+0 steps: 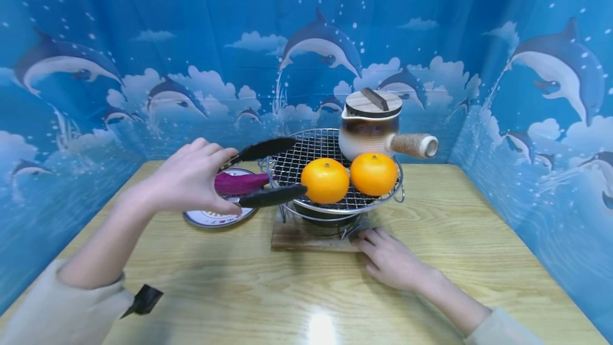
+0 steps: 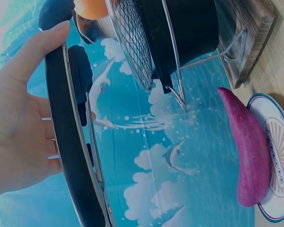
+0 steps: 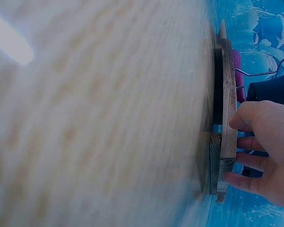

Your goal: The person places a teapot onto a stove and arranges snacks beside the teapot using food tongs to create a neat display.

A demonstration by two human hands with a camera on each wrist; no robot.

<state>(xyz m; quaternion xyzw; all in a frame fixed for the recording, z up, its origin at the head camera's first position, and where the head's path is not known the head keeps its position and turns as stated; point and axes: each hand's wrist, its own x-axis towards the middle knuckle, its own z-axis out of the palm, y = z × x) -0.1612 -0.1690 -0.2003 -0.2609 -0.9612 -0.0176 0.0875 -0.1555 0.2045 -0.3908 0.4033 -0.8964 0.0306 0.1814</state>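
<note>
In the head view my left hand [image 1: 193,177] holds a pair of black tongs [image 1: 273,196], their arms spread apart with nothing between the tips. The lower tip lies near the left orange [image 1: 325,181], and cannot tell whether it touches. A second orange [image 1: 374,174] sits beside it on a round wire grill rack [image 1: 306,148]. My right hand [image 1: 395,260] rests its fingers on the right front corner of a wooden board [image 1: 306,241] under the stove. In the right wrist view these fingers touch the board [image 3: 229,94] along its edge.
A teapot [image 1: 366,134] with a wooden lid and side handle stands at the rack's back right. Left of the stove [image 2: 189,28], a purple sweet potato [image 2: 253,151] lies on a patterned plate [image 2: 279,208]. Blue dolphin curtains [image 1: 215,25] enclose the table.
</note>
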